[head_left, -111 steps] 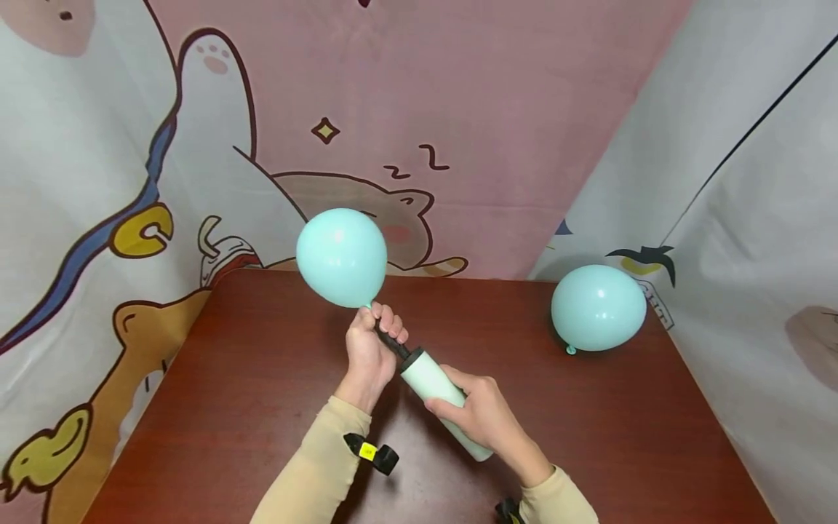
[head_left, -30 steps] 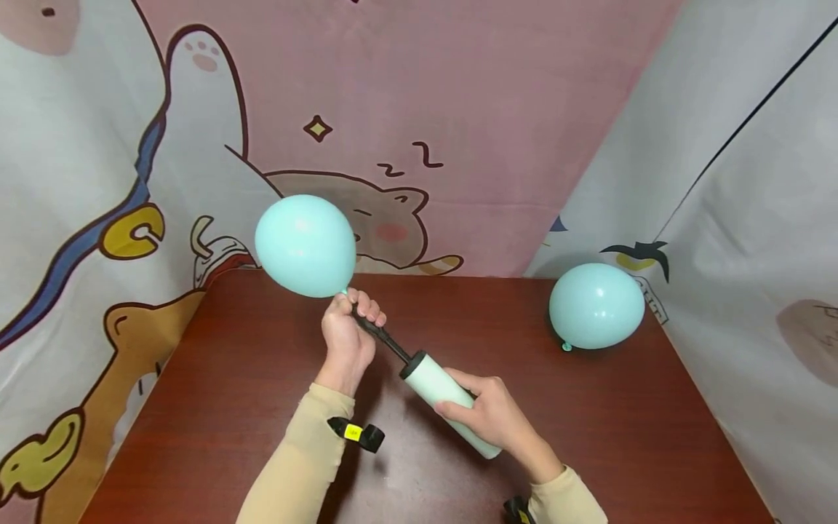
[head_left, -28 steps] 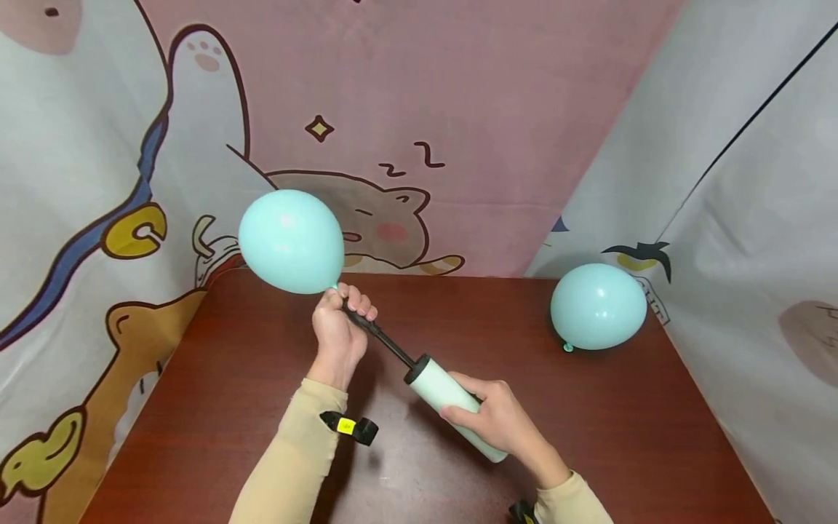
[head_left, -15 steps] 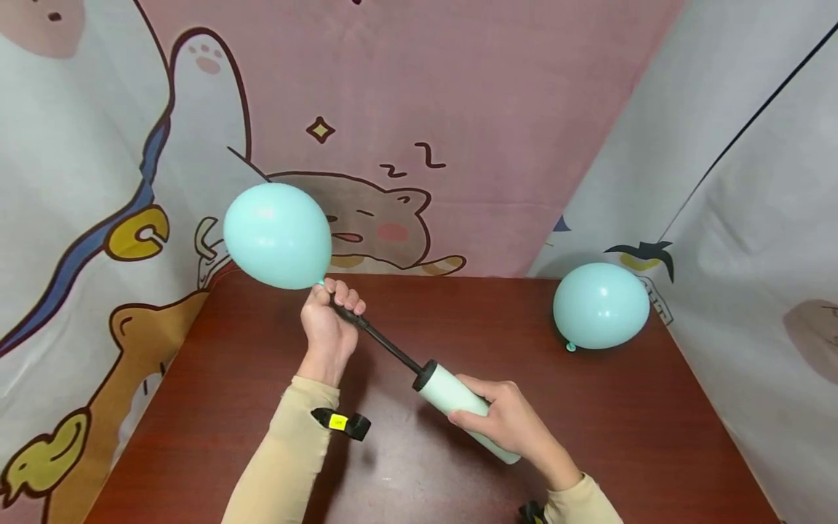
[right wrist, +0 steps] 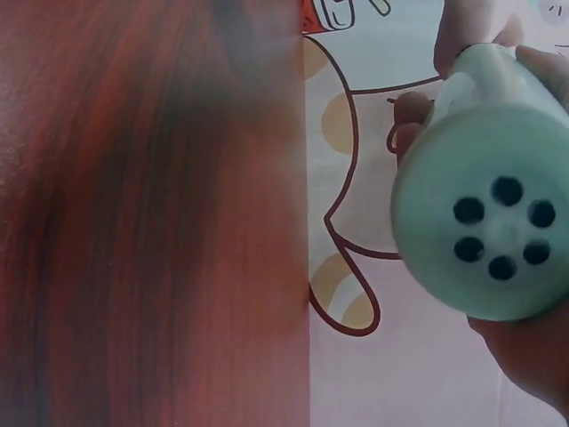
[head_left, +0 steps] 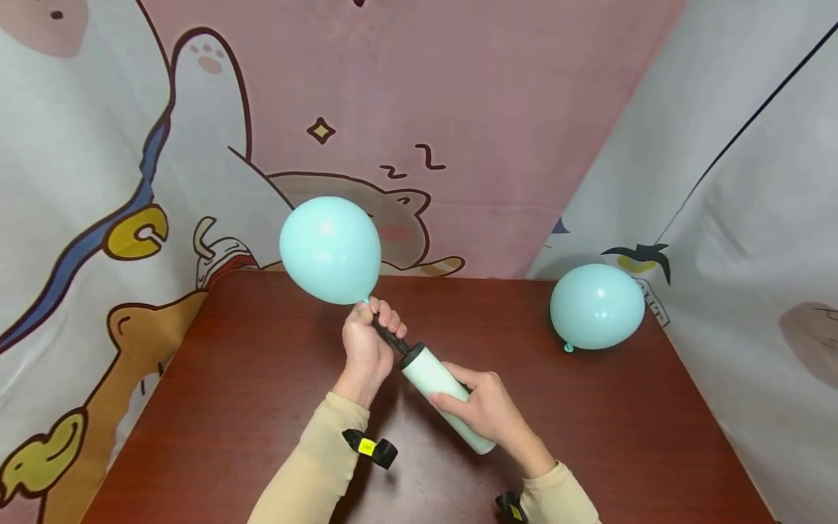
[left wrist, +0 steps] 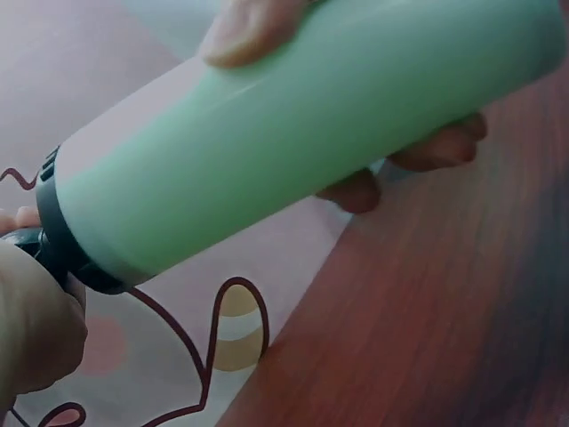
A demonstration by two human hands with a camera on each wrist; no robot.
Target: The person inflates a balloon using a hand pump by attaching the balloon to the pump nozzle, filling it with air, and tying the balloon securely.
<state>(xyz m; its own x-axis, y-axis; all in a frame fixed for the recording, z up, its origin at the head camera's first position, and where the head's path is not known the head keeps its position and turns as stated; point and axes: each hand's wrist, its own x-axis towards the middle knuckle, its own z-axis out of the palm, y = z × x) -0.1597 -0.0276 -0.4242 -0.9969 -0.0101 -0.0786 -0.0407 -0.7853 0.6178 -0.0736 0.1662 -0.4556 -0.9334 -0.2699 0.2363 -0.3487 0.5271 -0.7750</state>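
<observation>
Pale green with a black collar, a balloon pump [head_left: 447,397] slants between the two hands above the table. My left hand [head_left: 366,349] grips its black end piece [head_left: 390,336] and pinches the neck of an inflated light-blue balloon [head_left: 330,249] there. The balloon's mouth is hidden by the fingers. My right hand [head_left: 487,407] wraps round the pump's body; in the left wrist view its thumb [left wrist: 253,31] lies along the top and fingertips show underneath. Only a short length of the black rod shows. The right wrist view shows the pump's bottom [right wrist: 505,227] with several holes.
A second light-blue balloon [head_left: 598,306], knotted, rests near the back right corner of the reddish-brown table [head_left: 216,407]. Behind the table hangs a printed cloth [head_left: 524,109], with white cloth along the right side.
After the rod drew out long, my left hand has come back right and down with the balloon, and the rod has slid into the pump. The balloon looks bigger than several seconds ago.
</observation>
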